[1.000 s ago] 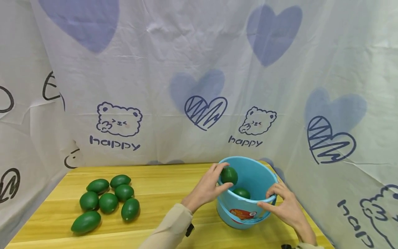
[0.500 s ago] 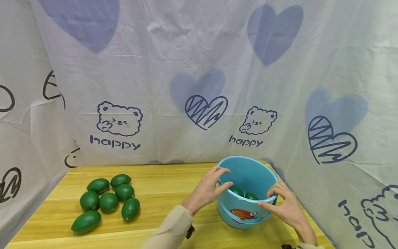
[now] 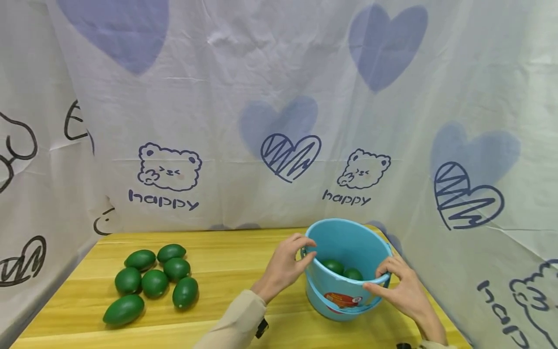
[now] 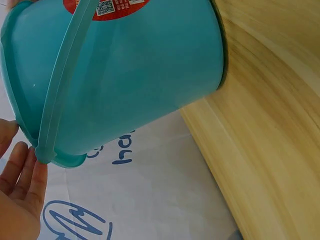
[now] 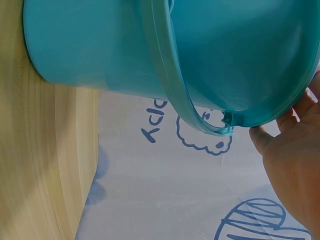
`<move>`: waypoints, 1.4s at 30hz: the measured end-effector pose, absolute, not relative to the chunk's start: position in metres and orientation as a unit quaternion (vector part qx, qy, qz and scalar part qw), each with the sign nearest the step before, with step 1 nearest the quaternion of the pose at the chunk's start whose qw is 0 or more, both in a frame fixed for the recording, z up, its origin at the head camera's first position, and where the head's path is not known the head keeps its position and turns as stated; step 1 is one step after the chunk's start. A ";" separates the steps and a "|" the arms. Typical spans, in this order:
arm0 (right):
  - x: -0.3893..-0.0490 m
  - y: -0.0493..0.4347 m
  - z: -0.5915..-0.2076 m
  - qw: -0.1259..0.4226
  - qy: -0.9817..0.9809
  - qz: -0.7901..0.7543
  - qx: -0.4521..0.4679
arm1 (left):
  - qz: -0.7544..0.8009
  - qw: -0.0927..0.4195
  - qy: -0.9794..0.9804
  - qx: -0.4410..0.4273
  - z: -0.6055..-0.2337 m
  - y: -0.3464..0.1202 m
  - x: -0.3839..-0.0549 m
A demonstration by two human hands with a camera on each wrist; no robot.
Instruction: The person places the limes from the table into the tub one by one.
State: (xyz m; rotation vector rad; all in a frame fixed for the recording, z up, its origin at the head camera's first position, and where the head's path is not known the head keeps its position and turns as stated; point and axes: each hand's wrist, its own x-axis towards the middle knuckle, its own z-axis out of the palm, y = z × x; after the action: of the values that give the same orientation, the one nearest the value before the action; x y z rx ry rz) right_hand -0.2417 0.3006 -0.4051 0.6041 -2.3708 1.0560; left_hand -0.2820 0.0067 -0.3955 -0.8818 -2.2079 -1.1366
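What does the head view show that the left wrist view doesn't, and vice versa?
Head only: dark green oval fruits, seven on the yellow wooden table, two visible inside the light blue plastic bucket.

Left wrist only: a discernible square black-and-white code on the bucket's red label.

Both: the label, the table, printed white cloth, the bare left hand holding the bucket.

Yellow wood-grain table (image 3: 231, 271) in front of white cloth backdrop (image 3: 218, 72). Printed on it: solid blue-purple hearts (image 3: 388, 46), scribble-filled outline hearts (image 3: 291, 157), line-drawn bear faces (image 3: 170, 167) with "happy" lettering (image 3: 163, 199) beneath. Left panel (image 3: 48, 203): black line drawings (image 3: 26, 261).
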 end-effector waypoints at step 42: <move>-0.246 0.306 -0.412 0.253 -0.868 0.351 0.245 | -0.477 0.249 -0.827 -0.163 -0.430 -0.108 -0.281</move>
State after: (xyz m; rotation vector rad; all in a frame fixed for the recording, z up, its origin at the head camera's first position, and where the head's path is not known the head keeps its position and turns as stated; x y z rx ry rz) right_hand -0.2463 0.3064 -0.4124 0.6665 -2.3583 0.9527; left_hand -0.2814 -0.1080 -0.4296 -0.4431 -2.2531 -1.3009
